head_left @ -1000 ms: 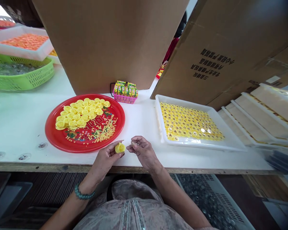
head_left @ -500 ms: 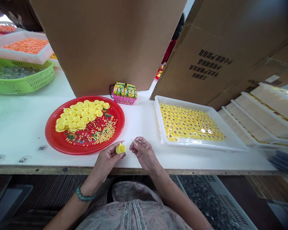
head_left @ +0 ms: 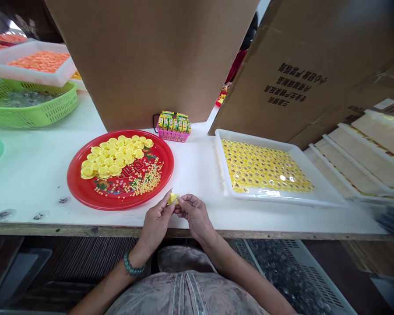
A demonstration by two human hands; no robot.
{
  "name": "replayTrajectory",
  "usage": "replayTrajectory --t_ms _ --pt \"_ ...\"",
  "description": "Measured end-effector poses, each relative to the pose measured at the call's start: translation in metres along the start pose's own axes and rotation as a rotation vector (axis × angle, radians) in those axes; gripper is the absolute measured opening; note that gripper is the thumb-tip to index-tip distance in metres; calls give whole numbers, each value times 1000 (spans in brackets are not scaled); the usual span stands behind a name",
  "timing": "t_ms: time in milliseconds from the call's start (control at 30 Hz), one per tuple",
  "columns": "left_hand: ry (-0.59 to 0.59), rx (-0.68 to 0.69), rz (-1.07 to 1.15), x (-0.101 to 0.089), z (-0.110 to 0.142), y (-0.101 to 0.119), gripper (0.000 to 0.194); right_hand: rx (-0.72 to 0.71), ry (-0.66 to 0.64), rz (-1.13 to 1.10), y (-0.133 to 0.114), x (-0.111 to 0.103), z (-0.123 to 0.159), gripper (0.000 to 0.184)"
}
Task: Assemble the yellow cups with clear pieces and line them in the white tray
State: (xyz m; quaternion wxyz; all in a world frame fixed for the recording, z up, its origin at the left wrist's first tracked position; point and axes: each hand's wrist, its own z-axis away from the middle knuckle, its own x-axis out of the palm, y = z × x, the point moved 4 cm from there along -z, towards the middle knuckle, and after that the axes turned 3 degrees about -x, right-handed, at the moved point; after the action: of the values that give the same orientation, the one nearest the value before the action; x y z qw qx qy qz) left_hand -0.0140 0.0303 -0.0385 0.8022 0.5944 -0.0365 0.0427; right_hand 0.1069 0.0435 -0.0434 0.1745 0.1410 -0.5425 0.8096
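brown cardboard (head_left: pixel 151 65) stands above a white table (head_left: pixel 197 175), where i'd work with a light, even pinch.
from my distant seat, the milky white tray (head_left: pixel 325 197) looks smooth-walled, packed with glossy yellow discs (head_left: pixel 262 166); the shiny, round red tray (head_left: pixel 85 192) bears heaped, flared yellow cups (head_left: pixel 110 157). the left hand (head_left: pixel 156 221) is pinched around a small yellow piece (head_left: pixel 172 199), and the right hand (head_left: pixel 197 216) closes its fingertips at the other side; anything tucked inside that pinch is hidden. the piece sits between both, just beside the red tray. it looks like thin plastic, so i'd brace it left and press straight from the right. smallest are grainy pale bits (head_left: pixel 146 181), strewn over the red tray.
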Motion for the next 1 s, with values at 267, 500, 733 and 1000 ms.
replayTrajectory --t_ms 267,500,733,1000 --pt "32 102 -79 4 6 11 37 -10 -34 -29 -3 6 4 31" --pt "15 106 -29 2 5 8 25 -21 -108 95 -1 5 9 28" --pt "-170 -7 -60 6 17 9 48 -374 -114 602 -29 -2 26 21" --pt "-283 -65 -174 10 27 -4 59 -446 -211 830 -27 -8 41 9"
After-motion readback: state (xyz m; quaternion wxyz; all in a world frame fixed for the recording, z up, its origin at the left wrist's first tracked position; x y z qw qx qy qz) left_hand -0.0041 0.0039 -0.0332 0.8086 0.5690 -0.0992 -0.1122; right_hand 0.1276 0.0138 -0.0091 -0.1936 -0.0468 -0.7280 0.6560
